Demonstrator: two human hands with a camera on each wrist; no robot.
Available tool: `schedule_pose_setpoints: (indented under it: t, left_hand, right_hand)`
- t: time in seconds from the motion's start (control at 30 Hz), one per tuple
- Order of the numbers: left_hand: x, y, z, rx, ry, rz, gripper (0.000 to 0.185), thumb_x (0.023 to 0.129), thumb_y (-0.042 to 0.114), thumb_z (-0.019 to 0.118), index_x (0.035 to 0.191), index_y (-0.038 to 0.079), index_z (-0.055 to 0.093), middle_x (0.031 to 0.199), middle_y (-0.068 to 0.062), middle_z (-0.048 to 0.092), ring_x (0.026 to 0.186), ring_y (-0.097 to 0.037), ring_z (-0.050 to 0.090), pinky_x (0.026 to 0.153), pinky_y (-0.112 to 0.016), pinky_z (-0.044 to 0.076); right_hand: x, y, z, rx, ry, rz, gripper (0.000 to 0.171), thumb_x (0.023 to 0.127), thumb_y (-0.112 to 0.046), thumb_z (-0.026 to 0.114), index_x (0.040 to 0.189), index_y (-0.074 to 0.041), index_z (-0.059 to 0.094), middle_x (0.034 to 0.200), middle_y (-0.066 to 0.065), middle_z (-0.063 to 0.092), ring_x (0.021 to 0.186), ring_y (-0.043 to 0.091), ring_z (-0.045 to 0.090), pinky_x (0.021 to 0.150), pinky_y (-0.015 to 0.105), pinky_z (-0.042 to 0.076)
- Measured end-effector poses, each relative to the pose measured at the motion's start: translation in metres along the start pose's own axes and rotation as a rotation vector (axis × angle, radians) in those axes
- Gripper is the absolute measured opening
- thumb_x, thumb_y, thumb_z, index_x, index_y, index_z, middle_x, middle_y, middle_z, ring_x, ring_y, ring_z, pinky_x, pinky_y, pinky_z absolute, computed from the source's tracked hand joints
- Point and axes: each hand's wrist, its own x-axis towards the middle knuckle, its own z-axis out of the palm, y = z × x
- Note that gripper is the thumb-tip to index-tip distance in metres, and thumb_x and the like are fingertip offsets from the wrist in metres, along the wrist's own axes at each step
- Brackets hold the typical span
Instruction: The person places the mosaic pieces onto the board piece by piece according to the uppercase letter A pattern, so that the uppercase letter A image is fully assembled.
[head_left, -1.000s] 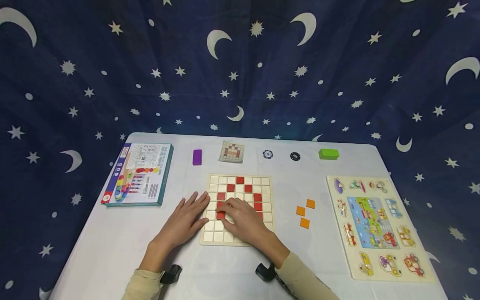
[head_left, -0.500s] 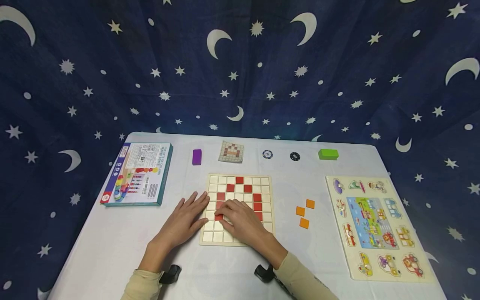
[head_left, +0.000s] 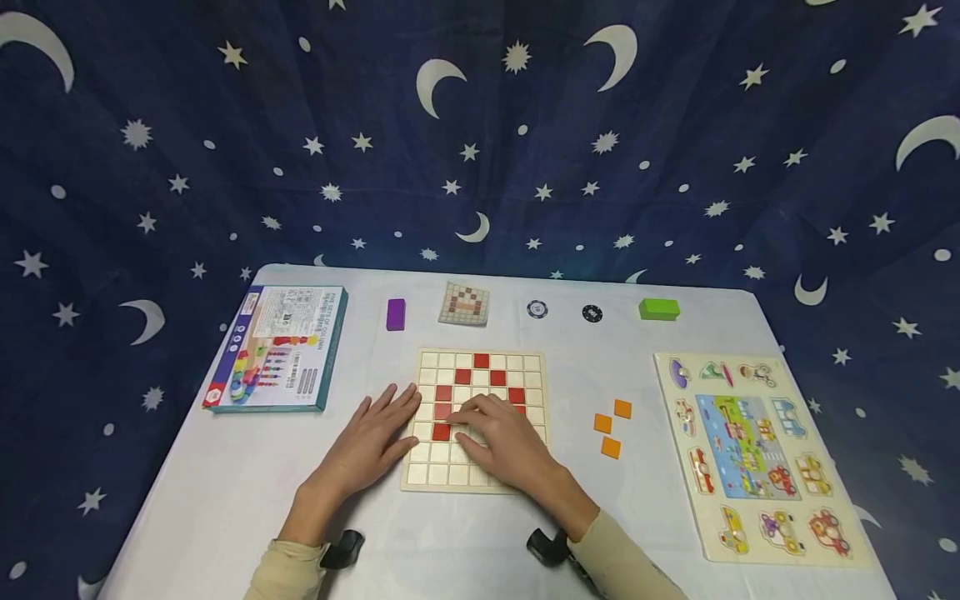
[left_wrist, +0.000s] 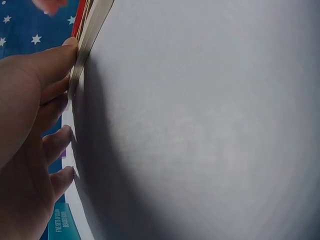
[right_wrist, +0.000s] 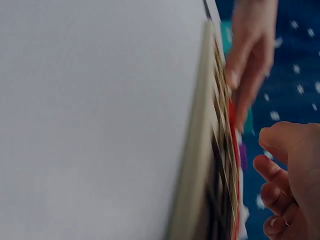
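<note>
A square wooden grid board lies in the middle of the table in the head view, with several red square tiles set in its cells. One red tile sits in the lower left part of the pattern. My left hand rests with spread fingers at the board's left edge, thumb and fingertips on the rim. Over the board's middle hovers my right hand, fingers loosely bent, tips just right of that red tile. In the right wrist view a gap shows between thumb and fingers, with nothing held. The right hand covers part of the board's right side.
Three orange tiles lie right of the board. A picture puzzle is at the right, a boxed toy at the left. Along the back are a purple block, a pattern card, two chips and a green block.
My right hand has let go of the lower left red tile and moved slightly right, uncovering it. The tile shifted slightly left, then settled into its cell. The left hand has stayed put.
</note>
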Motion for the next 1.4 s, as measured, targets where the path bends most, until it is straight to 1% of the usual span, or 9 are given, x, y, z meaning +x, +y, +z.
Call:
schedule_pose_setpoints:
  t: [0.17,0.23,0.3,0.47,0.63,0.83,1.07,1.2,1.4]
  left_hand:
    - [0.0,0.0,0.0,0.003,0.006,0.002,0.07,0.101,0.032,0.073,0.162,0.011,0.046,0.172,-0.007,0.042,0.163,-0.04,0.032,0.13,-0.069,0.025]
    - [0.0,-0.001,0.0,0.005,0.007,0.004,0.07,0.101,0.032,0.073,0.162,0.011,0.046,0.171,-0.008,0.042,0.163,-0.04,0.032,0.13,-0.069,0.026]
    - [0.0,-0.001,0.0,0.01,0.006,0.006,0.07,0.101,0.032,0.073,0.162,0.011,0.046,0.171,-0.007,0.042,0.163,-0.04,0.032,0.13,-0.069,0.026]
    - [0.0,-0.002,-0.001,0.014,0.003,0.008,0.07,0.101,0.033,0.072,0.163,0.012,0.046,0.172,-0.007,0.042,0.163,-0.04,0.032,0.13,-0.069,0.026]
    - [0.001,-0.001,-0.001,0.009,0.005,0.002,0.07,0.101,0.033,0.072,0.163,0.012,0.046,0.172,-0.007,0.042,0.163,-0.04,0.033,0.13,-0.068,0.026]
    - [0.001,0.002,-0.001,-0.008,-0.003,0.004,0.07,0.101,0.032,0.072,0.162,0.011,0.046,0.172,-0.008,0.042,0.163,-0.04,0.032,0.13,-0.069,0.025]
    - [0.0,0.002,-0.001,-0.004,-0.006,0.001,0.07,0.101,0.031,0.072,0.162,0.011,0.046,0.171,-0.008,0.042,0.163,-0.04,0.032,0.13,-0.069,0.025]
    - [0.0,0.002,-0.001,-0.006,-0.007,0.002,0.07,0.101,0.031,0.073,0.163,0.011,0.046,0.171,-0.008,0.042,0.163,-0.041,0.032,0.13,-0.069,0.025]
    - [0.0,0.002,0.0,-0.009,-0.003,0.001,0.069,0.101,0.031,0.073,0.162,0.011,0.046,0.171,-0.008,0.042,0.163,-0.04,0.031,0.13,-0.07,0.025]
  right_hand:
    - [-0.027,0.037,-0.03,0.003,0.13,0.081,0.021,0.095,-0.02,0.08,0.116,-0.02,0.081,0.114,-0.003,0.074,0.104,0.015,0.067,0.088,0.037,0.059]
    - [-0.042,0.055,-0.043,-0.016,0.162,0.132,0.022,0.094,-0.019,0.082,0.116,-0.018,0.081,0.114,-0.002,0.074,0.099,0.015,0.065,0.081,0.036,0.056]
    - [-0.057,0.072,-0.055,-0.049,0.183,0.185,0.023,0.093,-0.018,0.083,0.116,-0.017,0.081,0.114,0.0,0.074,0.095,0.015,0.063,0.079,0.037,0.052]
    - [-0.089,0.104,-0.073,-0.155,0.194,0.29,0.029,0.088,-0.015,0.087,0.115,-0.014,0.079,0.112,0.003,0.073,0.095,0.021,0.062,0.082,0.044,0.05]
    - [-0.102,0.115,-0.077,-0.19,0.167,0.3,0.023,0.089,-0.017,0.086,0.111,-0.013,0.08,0.107,0.003,0.072,0.097,0.024,0.064,0.082,0.046,0.052]
    - [-0.105,0.116,-0.08,-0.217,0.138,0.286,0.027,0.087,-0.02,0.085,0.113,-0.013,0.081,0.109,0.003,0.073,0.099,0.025,0.066,0.084,0.047,0.054]
    - [-0.098,0.114,-0.077,-0.253,0.137,0.24,0.028,0.084,-0.015,0.085,0.112,-0.013,0.081,0.106,0.002,0.074,0.095,0.022,0.066,0.08,0.043,0.053]
    - [-0.082,0.1,-0.07,-0.221,0.151,0.206,0.028,0.084,-0.016,0.087,0.111,-0.013,0.081,0.106,0.001,0.074,0.094,0.019,0.066,0.079,0.041,0.054]
    - [-0.043,0.066,-0.052,-0.164,0.11,0.174,0.029,0.088,-0.022,0.086,0.117,-0.016,0.082,0.108,-0.002,0.074,0.099,0.018,0.067,0.087,0.04,0.058]
